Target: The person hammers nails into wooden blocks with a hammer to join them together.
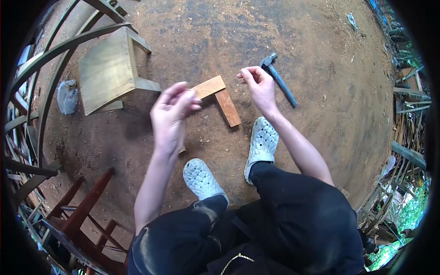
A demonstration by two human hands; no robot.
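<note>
My left hand [172, 107] is raised left of centre, fingers curled and slightly blurred; whatever it may hold is too small to name. It overlaps the left end of a light wooden block [210, 87]. A redder wooden block [228, 108] lies on the ground, its upper end against the light one at an angle. My right hand [260, 87] is in the air to the right of the blocks, thumb and fingertips pinched together, their contents not visible. Just beyond it on the ground lies a hammer [283, 85] with a blue handle, its head partly behind the fingers.
A low wooden stool or table [107, 68] stands at the upper left, with a clear plastic bag [68, 97] beside it. Curved wooden pieces [50, 57] line the left edge. A red-brown wooden chair [85, 206] is at the lower left. Scrap wood [410, 123] is piled at the right.
</note>
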